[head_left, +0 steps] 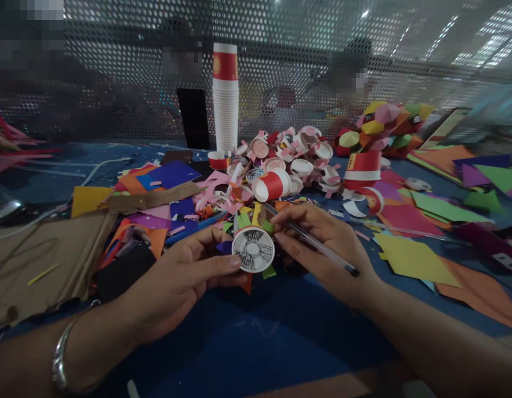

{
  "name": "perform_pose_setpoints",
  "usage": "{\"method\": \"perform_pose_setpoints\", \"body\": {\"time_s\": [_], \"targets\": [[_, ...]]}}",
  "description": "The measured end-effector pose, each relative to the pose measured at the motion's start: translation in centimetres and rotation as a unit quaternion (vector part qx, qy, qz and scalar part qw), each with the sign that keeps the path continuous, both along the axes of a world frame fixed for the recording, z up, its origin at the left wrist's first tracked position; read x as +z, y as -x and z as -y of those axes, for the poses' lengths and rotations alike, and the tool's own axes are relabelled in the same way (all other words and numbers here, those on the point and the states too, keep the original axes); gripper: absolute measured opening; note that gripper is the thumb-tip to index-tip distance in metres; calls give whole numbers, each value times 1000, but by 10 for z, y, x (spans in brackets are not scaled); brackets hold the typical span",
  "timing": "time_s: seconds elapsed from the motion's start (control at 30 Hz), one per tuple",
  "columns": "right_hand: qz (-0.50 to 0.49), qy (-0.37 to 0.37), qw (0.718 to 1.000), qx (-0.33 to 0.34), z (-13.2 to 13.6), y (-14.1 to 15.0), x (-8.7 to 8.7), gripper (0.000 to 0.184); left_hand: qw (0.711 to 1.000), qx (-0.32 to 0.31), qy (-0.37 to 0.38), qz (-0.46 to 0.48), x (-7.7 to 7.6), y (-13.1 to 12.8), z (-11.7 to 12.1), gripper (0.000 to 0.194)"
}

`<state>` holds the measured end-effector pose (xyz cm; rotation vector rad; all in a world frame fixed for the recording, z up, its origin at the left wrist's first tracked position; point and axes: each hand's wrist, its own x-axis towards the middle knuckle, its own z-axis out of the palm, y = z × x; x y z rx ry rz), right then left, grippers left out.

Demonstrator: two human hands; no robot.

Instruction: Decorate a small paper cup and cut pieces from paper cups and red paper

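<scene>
My left hand (193, 271) grips a paper cup bottom (253, 250) by its left side, thumb on its front rim. Black pen strokes mark the round white face, which is turned toward me. Coloured paper pieces, green, yellow, purple and orange, stick out around its edge. In my right hand (322, 249) is a clear-barrelled pen (317, 247), held between thumb and fingers. The pen's dark end points back over the hand, and its other end lies above and right of the round face. My right fingertips are close to the cup bottom's right edge.
Behind the hands lies a heap of cut cup bottoms (301, 166) with pink strips. A tall stack of paper cups (225, 105) and a black phone (193, 119) stand farther back. Coloured paper sheets (417, 262) cover the right; brown cardboard (44, 260) lies left.
</scene>
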<state>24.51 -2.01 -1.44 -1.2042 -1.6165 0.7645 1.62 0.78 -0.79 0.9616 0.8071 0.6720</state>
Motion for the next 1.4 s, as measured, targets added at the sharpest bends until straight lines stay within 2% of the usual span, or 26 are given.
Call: {"method": "perform_pose_setpoints", "body": {"time_s": [0.3,0.57,0.87,1.1,1.2,1.3,1.4], "targets": [[7,25,1000,15,2,-1,1,12,995,-77,-8,-58,0,0,-2,26],[20,25,999,11,3,-3,4,11,992,-79,-24,-99,0,3,-4,28],[-20,8,1000,-1,2,-4,7,18,992,-33,-52,-106,1,2,-2,37],[-54,-2,998,-9,5,0,7,15,988,-42,-88,-123,-2,2,1,38],[-65,-6,998,-22,7,0,11,17,992,-2,-83,-93,0,0,2,40],[-49,-4,999,-1,8,2,12,23,995,34,-75,-48,1,-3,3,39],[-32,7,999,19,8,5,9,32,996,45,-69,-27,-1,-6,6,38]]}}
